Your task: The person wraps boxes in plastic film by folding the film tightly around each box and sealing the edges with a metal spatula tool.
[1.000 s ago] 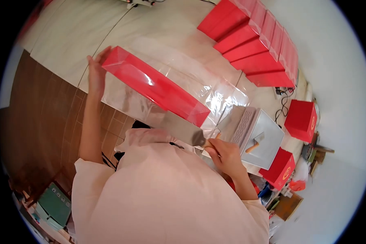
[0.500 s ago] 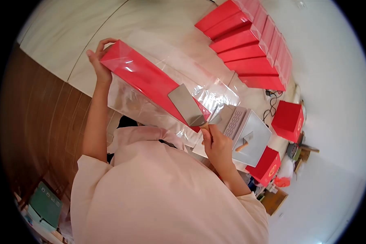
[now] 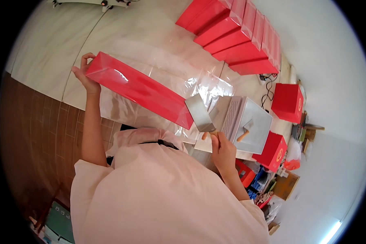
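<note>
A long red box [image 3: 138,85] wrapped in clear film lies at a slant over loose transparent film on the pale tabletop. At its far left end is my left hand [image 3: 87,79], fingers curled around the end and thumb out to the side. My right hand [image 3: 223,149] grips the wooden handle of a scraper [image 3: 200,114] with a wide metal blade. The blade is at the box's right end, close against the wrapped edge; whether it touches I cannot tell. Just right of this hand stands a grey machine [image 3: 254,122] with a shiny surface that shows a scraper shape.
Several film-wrapped red boxes [image 3: 236,38] stand in a row at the back. Two more red boxes, one upper [image 3: 286,102] and one lower [image 3: 271,151], are at the right. A black cable [image 3: 269,91] runs behind the machine. A green object [image 3: 59,221] is at lower left.
The scraper has moved from the box's upper face to its right end. The red box and my left hand appear shifted left and down, and the camera view has turned somewhat.
</note>
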The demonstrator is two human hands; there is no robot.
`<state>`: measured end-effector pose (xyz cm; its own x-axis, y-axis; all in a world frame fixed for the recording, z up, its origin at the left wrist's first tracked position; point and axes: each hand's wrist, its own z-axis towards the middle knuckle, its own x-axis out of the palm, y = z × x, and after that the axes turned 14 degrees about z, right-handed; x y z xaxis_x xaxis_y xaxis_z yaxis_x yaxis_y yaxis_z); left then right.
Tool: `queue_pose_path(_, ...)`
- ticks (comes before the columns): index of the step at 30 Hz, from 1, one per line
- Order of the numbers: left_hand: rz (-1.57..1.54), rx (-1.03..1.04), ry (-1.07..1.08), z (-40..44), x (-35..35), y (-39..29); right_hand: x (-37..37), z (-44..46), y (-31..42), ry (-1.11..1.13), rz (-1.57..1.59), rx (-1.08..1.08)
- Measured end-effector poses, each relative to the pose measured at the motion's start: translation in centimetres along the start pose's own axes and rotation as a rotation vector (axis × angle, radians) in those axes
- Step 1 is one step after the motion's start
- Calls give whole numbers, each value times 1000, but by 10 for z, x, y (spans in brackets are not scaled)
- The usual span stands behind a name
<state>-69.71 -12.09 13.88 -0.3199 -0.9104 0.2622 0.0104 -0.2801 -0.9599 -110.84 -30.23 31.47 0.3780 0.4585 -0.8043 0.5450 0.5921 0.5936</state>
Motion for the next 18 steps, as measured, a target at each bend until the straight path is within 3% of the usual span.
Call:
queue_pose_path(3, -2, 36, -10, 1, 3, 3, -7, 2, -13, -28, 134, -62)
queue_pose_path(6, -16, 44, 11, -6, 9, -4, -7, 22, 8, 157, 240, -224)
queue_pose_path(7, -11, 51, -16, -10, 14, -18, -2, 34, 16, 268, 187, -355)
queue_pose_path(11, 26, 12, 28, -24, 26, -39, 30, 78, 41, 425, 48, -490)
queue_pose_path(14, 46, -74, -8, -36, 30, -41, 48, 100, 69, 315, -62, -618)
queue_pose_path(18, -20, -74, 20, -40, 27, -31, 71, 120, 109, 394, -217, -556)
